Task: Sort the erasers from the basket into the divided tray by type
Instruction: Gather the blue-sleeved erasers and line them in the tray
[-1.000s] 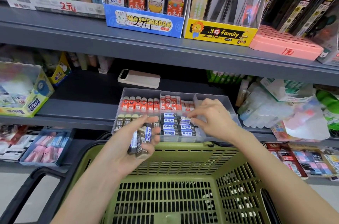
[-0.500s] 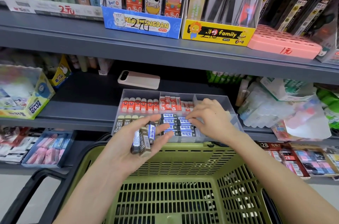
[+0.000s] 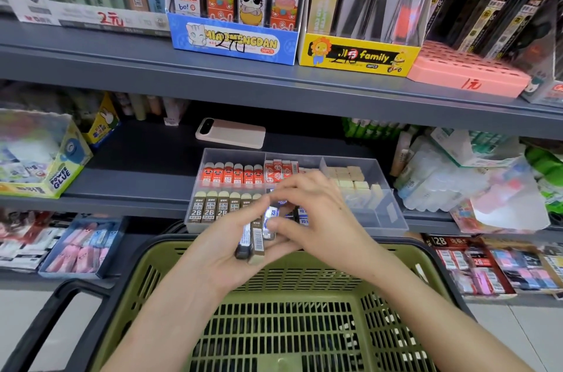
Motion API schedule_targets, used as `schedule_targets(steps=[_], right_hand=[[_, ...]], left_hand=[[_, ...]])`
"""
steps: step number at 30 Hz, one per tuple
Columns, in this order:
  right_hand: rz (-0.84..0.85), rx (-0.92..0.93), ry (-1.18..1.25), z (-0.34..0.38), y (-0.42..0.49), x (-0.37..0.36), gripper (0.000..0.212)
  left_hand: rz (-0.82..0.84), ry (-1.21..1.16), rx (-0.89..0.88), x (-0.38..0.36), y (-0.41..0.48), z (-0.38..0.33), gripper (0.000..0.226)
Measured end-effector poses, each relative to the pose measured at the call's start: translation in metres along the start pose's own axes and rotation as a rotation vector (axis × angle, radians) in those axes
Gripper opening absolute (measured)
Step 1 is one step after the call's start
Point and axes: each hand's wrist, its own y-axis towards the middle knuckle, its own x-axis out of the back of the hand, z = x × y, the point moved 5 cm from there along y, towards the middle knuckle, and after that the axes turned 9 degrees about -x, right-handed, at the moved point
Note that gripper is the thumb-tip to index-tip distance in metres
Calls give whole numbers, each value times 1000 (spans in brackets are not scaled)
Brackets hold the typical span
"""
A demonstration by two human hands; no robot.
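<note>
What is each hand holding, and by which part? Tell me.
The left hand grips a bundle of erasers round their lower ends; right hand pinches the blue eraser in it by its upper end.

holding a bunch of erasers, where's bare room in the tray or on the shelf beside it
Free: the front of the tray's right compartment, before cream erasers; the shelf between glue box and tray. Crowded: orange erasers and brown 2B erasers fill their rows; the left hand and right hand, holding an eraser bunch, cover the front-middle.

upper shelf (image 3: 213, 79): grey metal, stationery boxes (image 3: 234, 41) on it | lower shelf (image 3: 146, 158): dark grey | floor (image 3: 499, 329): pale tiles
</note>
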Motion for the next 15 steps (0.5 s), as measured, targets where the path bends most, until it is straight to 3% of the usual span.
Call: schedule_targets(steps=[3,6,8,10,12,15], right_hand=[[3,-113,394,-10,-2,8,17],[-113,-227,785,-41,7,34,18],[-137,-297,663,-60,14,46,22],[-45,-326,389,-71,23,40,25],[57,-379,274,-77,30,25,29],[8,-437,130,-83,39,12,24]], left_hand=[[-28,11,-22,2,0,-1,41],[-81,77,-69,9,0,-9,32],[-130,133,-100,16,0,-16,30],[-169,148,-132,19,-1,-21,32],[-181,145,-146,20,-1,-23,32],[-180,144,-155,22,-1,-25,31]])
